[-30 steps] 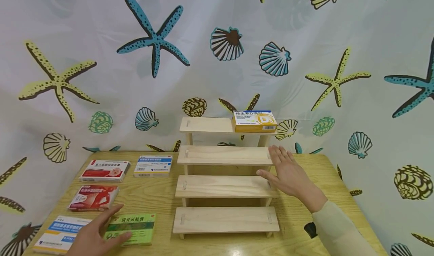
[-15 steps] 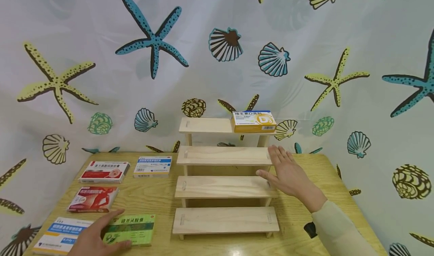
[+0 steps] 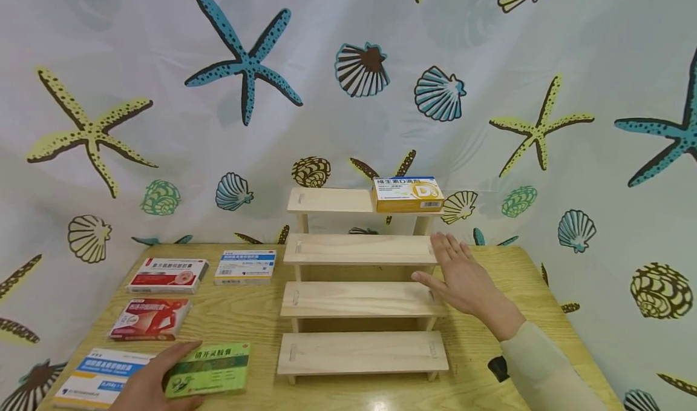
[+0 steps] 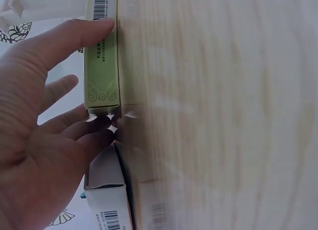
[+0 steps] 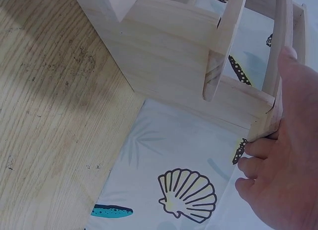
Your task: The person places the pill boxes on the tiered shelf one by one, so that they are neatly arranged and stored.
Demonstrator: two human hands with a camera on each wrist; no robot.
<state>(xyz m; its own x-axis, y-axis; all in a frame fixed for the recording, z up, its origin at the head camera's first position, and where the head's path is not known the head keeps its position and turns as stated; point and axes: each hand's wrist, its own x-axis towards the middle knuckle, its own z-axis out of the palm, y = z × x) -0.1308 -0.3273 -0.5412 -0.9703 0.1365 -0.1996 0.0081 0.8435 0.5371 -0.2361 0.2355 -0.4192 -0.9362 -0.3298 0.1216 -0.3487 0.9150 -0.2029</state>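
Observation:
My left hand [image 3: 149, 378] holds a green medicine box [image 3: 209, 370] at the table's front left. In the left wrist view, the thumb presses on the green box's barcode side [image 4: 102, 56], and the other fingers lie around its end. My right hand [image 3: 463, 278] rests with straight fingers against the right end of a stepped wooden display rack [image 3: 362, 299]. In the right wrist view, its thumb and fingertips touch the rack's boards [image 5: 268, 113]. A yellow-and-white vitamin D box [image 3: 408, 196] lies on the top step, at the right.
Left of the rack lie a red-and-white medicine box [image 3: 167, 276], a red box [image 3: 149, 319], and two blue-and-white boxes, one at the back [image 3: 245, 267] and one at the front [image 3: 98, 378]. A patterned curtain [image 3: 327, 114] hangs behind the wooden table [image 3: 261, 314].
The left hand has closed its thumb and fingers on the green box, which has tilted slightly. The right hand stays in place on the rack.

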